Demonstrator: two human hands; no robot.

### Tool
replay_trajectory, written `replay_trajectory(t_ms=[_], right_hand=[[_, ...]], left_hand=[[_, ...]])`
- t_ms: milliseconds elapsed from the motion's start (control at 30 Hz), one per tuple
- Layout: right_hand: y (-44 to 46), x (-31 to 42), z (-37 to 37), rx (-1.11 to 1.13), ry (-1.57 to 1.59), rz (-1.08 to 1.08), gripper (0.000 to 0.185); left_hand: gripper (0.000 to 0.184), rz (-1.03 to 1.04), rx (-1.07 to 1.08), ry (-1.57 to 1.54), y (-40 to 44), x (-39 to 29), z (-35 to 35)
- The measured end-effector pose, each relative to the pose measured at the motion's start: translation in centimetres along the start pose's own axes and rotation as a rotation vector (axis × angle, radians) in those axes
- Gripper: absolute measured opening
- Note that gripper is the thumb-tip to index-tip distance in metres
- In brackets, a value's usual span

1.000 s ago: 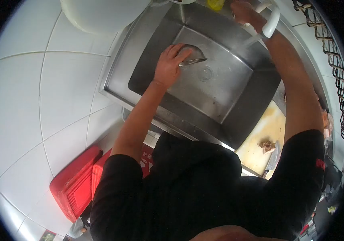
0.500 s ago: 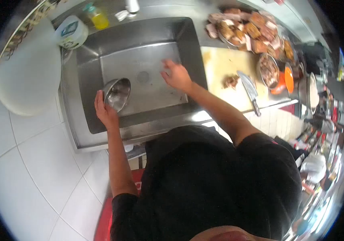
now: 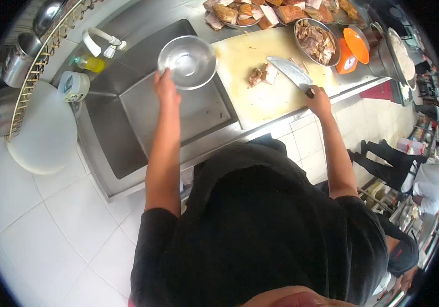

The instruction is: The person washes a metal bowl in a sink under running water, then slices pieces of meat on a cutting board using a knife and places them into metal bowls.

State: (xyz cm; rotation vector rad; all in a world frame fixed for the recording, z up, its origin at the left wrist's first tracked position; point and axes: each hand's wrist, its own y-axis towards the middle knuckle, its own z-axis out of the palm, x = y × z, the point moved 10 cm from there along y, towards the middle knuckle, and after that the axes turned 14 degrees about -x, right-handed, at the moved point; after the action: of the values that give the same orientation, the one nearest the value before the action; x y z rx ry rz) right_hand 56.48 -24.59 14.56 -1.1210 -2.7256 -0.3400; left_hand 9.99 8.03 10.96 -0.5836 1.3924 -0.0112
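My left hand grips the rim of a shiny metal bowl, which hangs over the far right part of the sink with nothing in it. My right hand is closed on the handle of a wide-bladed knife. The blade lies over the pale cutting board, its tip pointing away to the left. Left of the blade sit a few chunks of cooked meat; a small piece shows just behind it.
A bowl of chopped meat and an orange scale stand beyond the board. Large meat slabs are piled at the back. On the left are the sink, a faucet and a soap bottle. Other people stand at right.
My left hand has raised the bowl from the sink's left side toward the board. My right hand has moved from above the sink to the knife and taken its handle. The view has shifted right.
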Motion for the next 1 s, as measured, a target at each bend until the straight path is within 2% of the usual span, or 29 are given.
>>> replay_trajectory(t_ms=[133,233,333,367,467,500,567,667,767,967,1000], right_hand=[[0.1,-2.6,1.9,0.042,0.159,-0.124,0.044],[0.4,-2.9,1.3,0.020,0.278,-0.162,0.047],[0.3,-4.2,0.2,0.187,0.541,0.048,0.047],[-0.1,-5.0,0.5,0.208,0.695,0.072,0.037],[-2.3,-4.3,-0.3,0.583,1.077,0.403,0.023],[-2.9,-4.3,-0.3,0.614,1.129,0.464,0.023],[-3.9,-4.4,1.0,0.723,1.199,0.514,0.023],[-5.0,-4.3,4.1,0.818,1.213,0.510,0.018],[-5.3,-3.2,4.8,0.859,1.203,0.505,0.017],[-7.1,-1.7,6.3,0.917,1.211,0.483,0.016],[-7.5,-1.3,6.4,0.941,1.232,0.491,0.016]], left_hand=[[0.050,-0.152,0.155,0.059,-4.0,3.5,8.7],[0.056,-0.186,0.203,0.006,-4.8,7.1,13.0],[0.063,-0.083,0.115,0.097,-6.2,7.2,12.9],[0.067,0.021,0.064,0.117,-6.8,6.5,11.9],[0.070,0.349,-0.088,0.126,-7.8,7.1,7.6],[0.070,0.418,-0.028,0.278,-9.9,6.7,8.0],[0.071,0.542,0.099,0.588,-15.6,6.2,8.9],[0.073,0.681,0.291,0.711,-20.4,7.5,12.4],[0.073,0.833,0.343,0.740,-22.8,6.5,15.9],[0.075,0.879,0.512,1.097,-22.8,9.2,20.3],[0.075,0.886,0.508,1.065,-22.3,9.8,20.4]])
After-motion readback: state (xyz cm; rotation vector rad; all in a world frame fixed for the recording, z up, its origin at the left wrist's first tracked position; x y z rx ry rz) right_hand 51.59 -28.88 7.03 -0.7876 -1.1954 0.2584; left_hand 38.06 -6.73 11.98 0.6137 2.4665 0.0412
